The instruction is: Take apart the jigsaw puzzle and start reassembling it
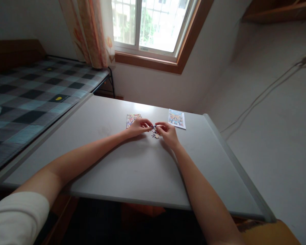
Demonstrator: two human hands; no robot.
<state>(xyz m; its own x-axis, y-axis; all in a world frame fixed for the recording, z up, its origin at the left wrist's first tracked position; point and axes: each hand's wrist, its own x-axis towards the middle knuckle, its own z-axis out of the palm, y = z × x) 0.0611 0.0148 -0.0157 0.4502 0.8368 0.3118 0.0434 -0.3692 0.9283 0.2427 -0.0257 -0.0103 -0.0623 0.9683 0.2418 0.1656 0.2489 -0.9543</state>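
Observation:
Over the middle of the table, my left hand (139,127) and my right hand (168,133) meet fingertip to fingertip. Both are closed in a pinch on a small dark jigsaw puzzle piece (154,126); whether it is one piece or two joined is too small to tell. Just below the fingertips lie several loose puzzle pieces (156,135), partly covered by my right hand. A section of assembled puzzle (132,119), multicoloured, lies behind my left hand, which hides its lower right part. Beyond my right hand rests a printed picture sheet (177,118) with a colourful design.
The white table (117,166) has a raised strip along its right edge (234,160). A bed with a checked cover (53,81) stands at the left. Behind the table are a window (153,27) and a curtain (89,30). A cable (260,97) hangs along the right wall.

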